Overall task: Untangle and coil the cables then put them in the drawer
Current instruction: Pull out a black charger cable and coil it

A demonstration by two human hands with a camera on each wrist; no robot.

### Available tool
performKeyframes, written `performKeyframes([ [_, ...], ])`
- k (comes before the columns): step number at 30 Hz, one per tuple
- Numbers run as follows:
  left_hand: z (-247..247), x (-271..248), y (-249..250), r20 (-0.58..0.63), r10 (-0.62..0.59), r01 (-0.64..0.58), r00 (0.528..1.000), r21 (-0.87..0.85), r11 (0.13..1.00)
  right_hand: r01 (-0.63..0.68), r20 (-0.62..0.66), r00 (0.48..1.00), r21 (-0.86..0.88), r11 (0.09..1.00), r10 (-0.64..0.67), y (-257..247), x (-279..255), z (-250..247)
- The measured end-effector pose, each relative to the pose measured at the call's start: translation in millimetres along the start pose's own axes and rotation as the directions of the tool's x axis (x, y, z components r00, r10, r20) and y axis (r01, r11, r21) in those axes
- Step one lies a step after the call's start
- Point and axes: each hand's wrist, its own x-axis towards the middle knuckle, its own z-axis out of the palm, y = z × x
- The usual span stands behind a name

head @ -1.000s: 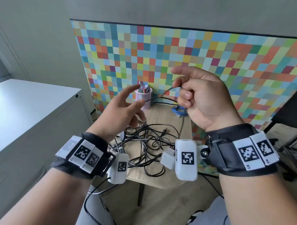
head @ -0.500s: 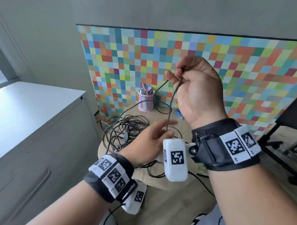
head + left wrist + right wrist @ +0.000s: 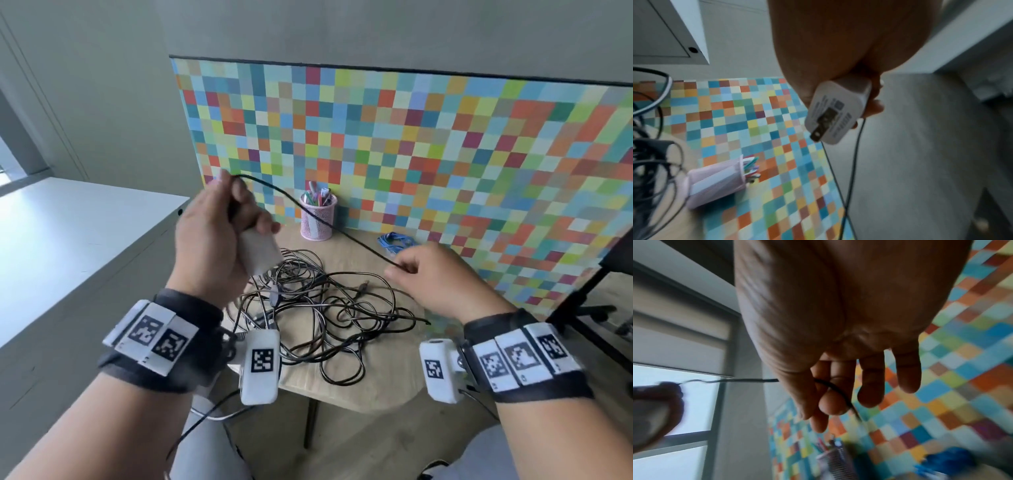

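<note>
A tangle of black cables (image 3: 322, 308) lies on the small wooden table (image 3: 376, 383). My left hand (image 3: 222, 236) is raised above the table's left side and grips a white charger plug (image 3: 258, 251) (image 3: 835, 112) together with one end of a thin black cable (image 3: 329, 224). That cable runs taut down to my right hand (image 3: 418, 270), which pinches it between thumb and forefinger (image 3: 828, 402) above the table's right side. The other right fingers hang loosely. A coiled blue cable (image 3: 394, 241) lies at the table's back.
A pink mesh pen cup (image 3: 317, 219) stands at the back of the table against a multicoloured chequered panel (image 3: 445, 154). A grey cabinet (image 3: 68, 240) stands to the left. A black stand (image 3: 582, 308) is at the right. Wooden floor lies below.
My left hand rose from the table to the upper left with the white plug and cable end. My right hand dropped from high up to just above the table, and the cable is stretched between them.
</note>
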Motion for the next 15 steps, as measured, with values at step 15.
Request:
performKeyframes([
  [15, 2, 2, -8, 0.057, -0.152, 0.126, 0.987, 0.317, 0.940, -0.120, 0.052, 0.993, 0.237, 0.964, 0.110, 38, -27, -20],
])
